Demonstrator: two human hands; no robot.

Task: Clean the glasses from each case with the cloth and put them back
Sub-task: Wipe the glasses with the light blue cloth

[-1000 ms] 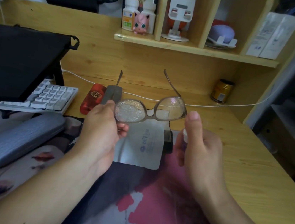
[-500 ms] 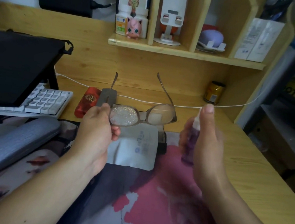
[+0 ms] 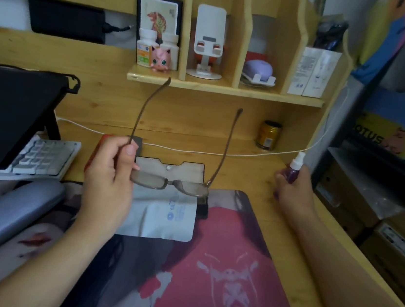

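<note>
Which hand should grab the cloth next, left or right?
Right, probably. The left hand holds the glasses by a temple above the cloth. The right hand only holds the spray bottle near the desk edge; setting it down frees that grip.

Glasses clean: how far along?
Done: glasses are out of the open case. In hand: left hand pinches one temple; right hand holds the purple spray bottle off to the side. Left: the cloth lies unused on the mat, so wiping and re-casing remain. The grey case looks shut.
</note>
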